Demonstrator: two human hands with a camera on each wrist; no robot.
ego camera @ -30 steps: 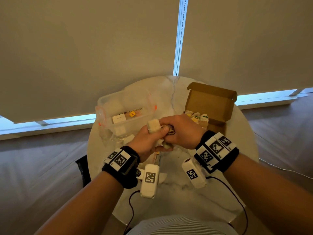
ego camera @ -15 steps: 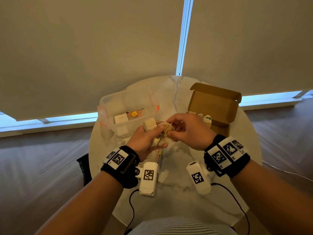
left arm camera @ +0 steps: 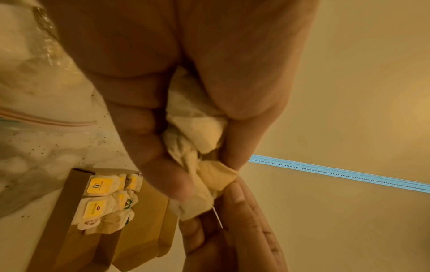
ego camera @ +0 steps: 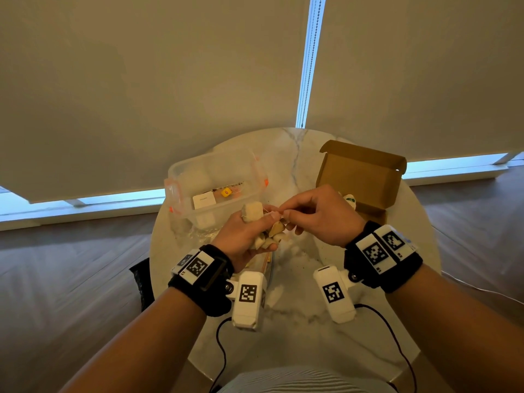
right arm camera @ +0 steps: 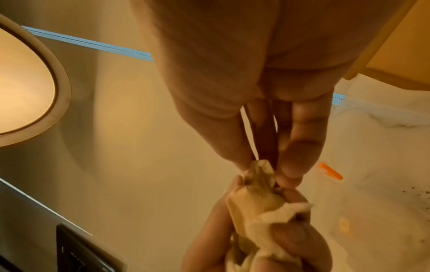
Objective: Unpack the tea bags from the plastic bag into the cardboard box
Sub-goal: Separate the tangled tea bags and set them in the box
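My left hand (ego camera: 256,235) grips a crumpled bunch of beige tea bags (ego camera: 252,212) above the table's middle. The right hand (ego camera: 283,215) meets it from the right and pinches the tip of one tea bag (right arm camera: 259,168) between thumb and fingers. A thin string (left arm camera: 217,217) runs from the bunch. The open cardboard box (ego camera: 360,177) stands at the back right, with several yellow-tagged tea bags (left arm camera: 102,195) lying in it. The clear plastic bag (left arm camera: 35,119) with a pink zip strip lies flat on the table under my left hand.
A clear plastic tub (ego camera: 215,180) with orange clips stands at the back left and holds small packets. The round marble table (ego camera: 297,321) shows loose tea crumbs near the middle. Window blinds hang just behind it. Cables trail off the near edge.
The right hand went from lying over the bunch to pinching one bag's tip and drawing it to the right. Both hands rose a little; the left keeps its grip.
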